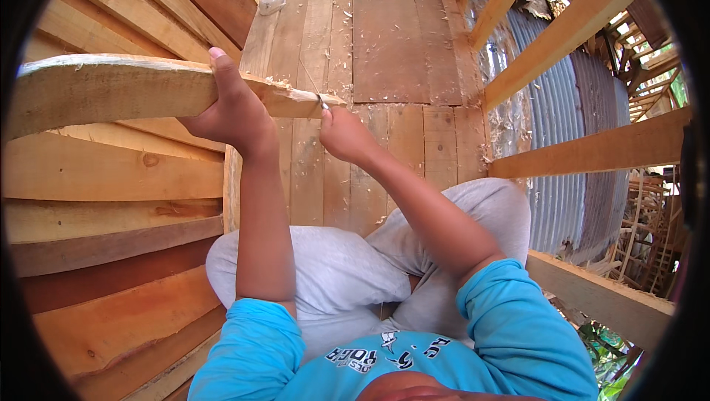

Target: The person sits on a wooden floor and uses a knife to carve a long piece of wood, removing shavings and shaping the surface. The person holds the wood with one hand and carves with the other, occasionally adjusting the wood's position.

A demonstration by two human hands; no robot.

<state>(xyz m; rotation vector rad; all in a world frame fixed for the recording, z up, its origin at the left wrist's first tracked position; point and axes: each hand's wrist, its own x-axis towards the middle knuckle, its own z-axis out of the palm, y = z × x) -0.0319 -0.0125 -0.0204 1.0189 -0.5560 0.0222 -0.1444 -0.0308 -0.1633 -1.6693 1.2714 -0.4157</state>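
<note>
A long wooden board stretches from the left side of the view to in front of me, its upper edge pale and rough toward the near tip. My left hand is closed round it from below, with the thumb up over the edge. My right hand makes a fist at the board's tip. From that fist a knife with a thin blade points up and away, lying across the shaved end. The fingers hide its handle. Curled shavings cling to the edge beside the blade.
I sit cross-legged on a plank floor strewn with shavings. Slatted wooden boards form a wall at my left. At right stand wooden rails, with corrugated metal sheets beyond. A clear plastic object lies at the far left.
</note>
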